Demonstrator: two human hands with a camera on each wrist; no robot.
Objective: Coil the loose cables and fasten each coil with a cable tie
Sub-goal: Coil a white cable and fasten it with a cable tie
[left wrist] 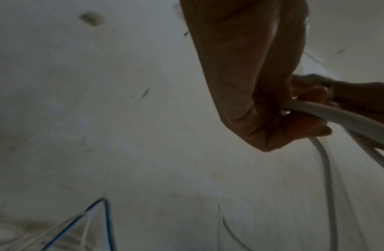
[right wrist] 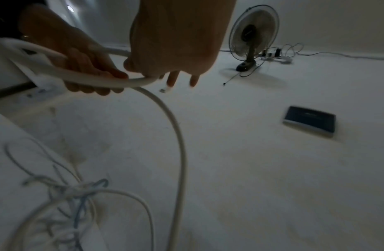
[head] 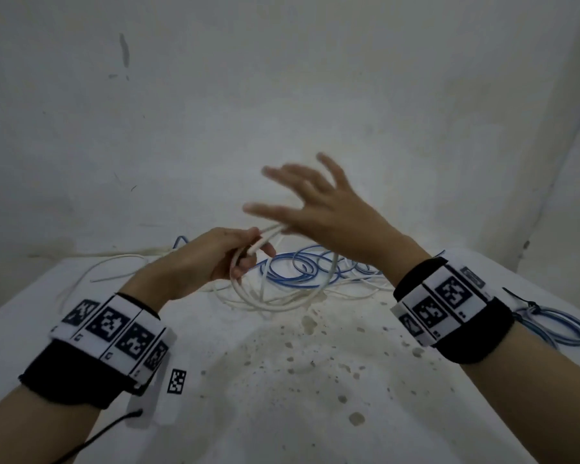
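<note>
My left hand (head: 245, 251) grips several loops of a thick white cable (head: 275, 304) that hang down to the stained white table (head: 282, 396). The left wrist view shows its fingers (left wrist: 303, 122) curled round the white cable (left wrist: 341, 117). My right hand (head: 282, 192) hovers just above and right of that grip. It is blurred, with fingers spread straight and holding nothing; the cable passes under its palm. From the right wrist, the white cable (right wrist: 105, 80) bends beneath the straight fingers (right wrist: 173, 79). A loose blue cable (head: 302, 271) lies tangled behind the hands.
A blue coil (head: 559, 326) fastened with a black cable tie (head: 523, 301) lies at the right edge. A printed marker tag (head: 176, 381) sits near my left wrist. On the floor stand a fan (right wrist: 253, 37), a dark blue box (right wrist: 309, 120) and a power strip (right wrist: 274, 56).
</note>
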